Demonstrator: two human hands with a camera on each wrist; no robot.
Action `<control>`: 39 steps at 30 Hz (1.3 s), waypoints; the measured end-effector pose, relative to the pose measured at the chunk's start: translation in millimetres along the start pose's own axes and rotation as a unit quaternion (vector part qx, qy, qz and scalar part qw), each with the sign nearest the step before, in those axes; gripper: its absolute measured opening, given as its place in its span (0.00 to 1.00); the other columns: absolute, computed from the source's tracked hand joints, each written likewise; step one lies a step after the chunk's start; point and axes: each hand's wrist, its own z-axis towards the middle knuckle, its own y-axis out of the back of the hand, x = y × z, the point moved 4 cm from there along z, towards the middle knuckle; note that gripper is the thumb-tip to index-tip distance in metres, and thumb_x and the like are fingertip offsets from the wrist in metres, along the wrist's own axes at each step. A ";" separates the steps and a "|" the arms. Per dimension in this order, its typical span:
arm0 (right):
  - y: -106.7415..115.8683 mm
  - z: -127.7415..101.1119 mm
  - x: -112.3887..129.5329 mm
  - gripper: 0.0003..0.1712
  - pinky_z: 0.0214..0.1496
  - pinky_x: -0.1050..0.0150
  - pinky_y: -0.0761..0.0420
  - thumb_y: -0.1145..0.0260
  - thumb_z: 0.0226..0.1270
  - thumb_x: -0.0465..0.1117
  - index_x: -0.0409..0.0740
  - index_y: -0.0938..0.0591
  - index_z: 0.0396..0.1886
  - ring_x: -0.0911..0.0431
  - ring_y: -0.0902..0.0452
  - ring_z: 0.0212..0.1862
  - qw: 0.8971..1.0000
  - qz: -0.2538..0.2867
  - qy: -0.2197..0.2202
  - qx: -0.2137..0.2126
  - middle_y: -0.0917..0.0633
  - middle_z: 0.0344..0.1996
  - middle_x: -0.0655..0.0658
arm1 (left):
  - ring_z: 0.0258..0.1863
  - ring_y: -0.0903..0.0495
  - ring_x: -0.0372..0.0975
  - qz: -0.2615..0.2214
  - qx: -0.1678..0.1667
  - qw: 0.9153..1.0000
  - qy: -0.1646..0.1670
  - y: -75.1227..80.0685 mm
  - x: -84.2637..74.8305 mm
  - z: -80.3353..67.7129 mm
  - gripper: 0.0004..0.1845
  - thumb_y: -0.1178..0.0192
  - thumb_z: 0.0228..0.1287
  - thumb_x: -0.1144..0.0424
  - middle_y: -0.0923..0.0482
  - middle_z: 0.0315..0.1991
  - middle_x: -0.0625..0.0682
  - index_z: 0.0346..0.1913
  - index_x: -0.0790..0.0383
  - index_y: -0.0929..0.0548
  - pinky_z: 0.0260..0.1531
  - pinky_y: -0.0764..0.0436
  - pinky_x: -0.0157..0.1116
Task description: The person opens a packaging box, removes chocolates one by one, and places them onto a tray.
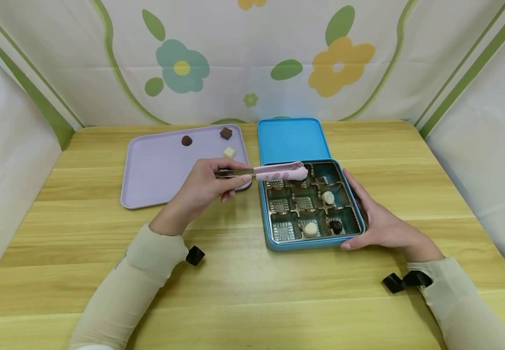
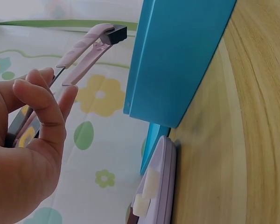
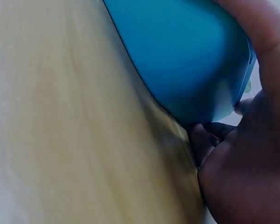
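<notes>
My left hand (image 1: 206,182) pinches a pair of metal tongs with pink paw-shaped tips (image 1: 280,171) above the back row of a blue tin box (image 1: 294,245). Between those tips the left wrist view shows a dark chocolate cube (image 2: 114,34), raised higher than the tin's wall. My right hand (image 1: 379,223) grips the tin's right side, thumb at the front corner and fingers along the far side. Inside the tin's divided insert sit a white chocolate (image 1: 328,197), a round white one (image 1: 310,229) and a dark one (image 1: 335,226). The tongs partly cover the back compartments.
The tin's blue lid (image 1: 293,141) lies opened out behind it. To the left is a lilac tray (image 1: 152,170) with a ridged brown chocolate (image 1: 187,140), a brown cube (image 1: 225,133) and a white cube (image 1: 229,153). Another white piece (image 2: 151,183) shows on the tray from the left wrist.
</notes>
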 end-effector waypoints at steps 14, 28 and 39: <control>-0.9 3.0 0.8 0.89 0.64 0.78 0.24 0.10 0.46 0.30 0.68 0.66 0.90 0.68 0.35 0.73 1.000 -0.022 -0.001 0.004 0.52 0.88 0.41 | 0.21 0.24 0.35 -0.004 -0.004 1.000 0.001 0.9 1.4 -4.2 0.15 0.29 0.72 0.68 0.13 0.38 0.57 0.58 0.69 0.11 0.21 0.24 0.29; 8.0 -5.6 -2.1 0.86 0.67 0.84 0.35 0.09 0.40 0.29 0.57 0.57 0.89 0.65 0.37 0.71 0.998 -0.057 0.034 0.002 0.43 0.79 0.37 | 0.22 0.24 0.36 0.002 -0.011 1.000 -0.012 0.9 0.0 -4.5 0.14 0.29 0.72 0.67 0.13 0.39 0.60 0.57 0.66 0.10 0.21 0.23 0.31; 14.2 -10.2 -8.6 0.73 0.70 0.81 0.30 0.13 0.38 0.18 0.39 0.44 0.84 0.63 0.29 0.67 0.996 -0.006 0.093 -0.007 0.30 0.70 0.43 | 0.21 0.24 0.36 0.001 -0.013 1.000 -0.009 1.5 -1.1 -6.4 0.14 0.29 0.72 0.68 0.14 0.38 0.55 0.58 0.66 0.10 0.21 0.23 0.31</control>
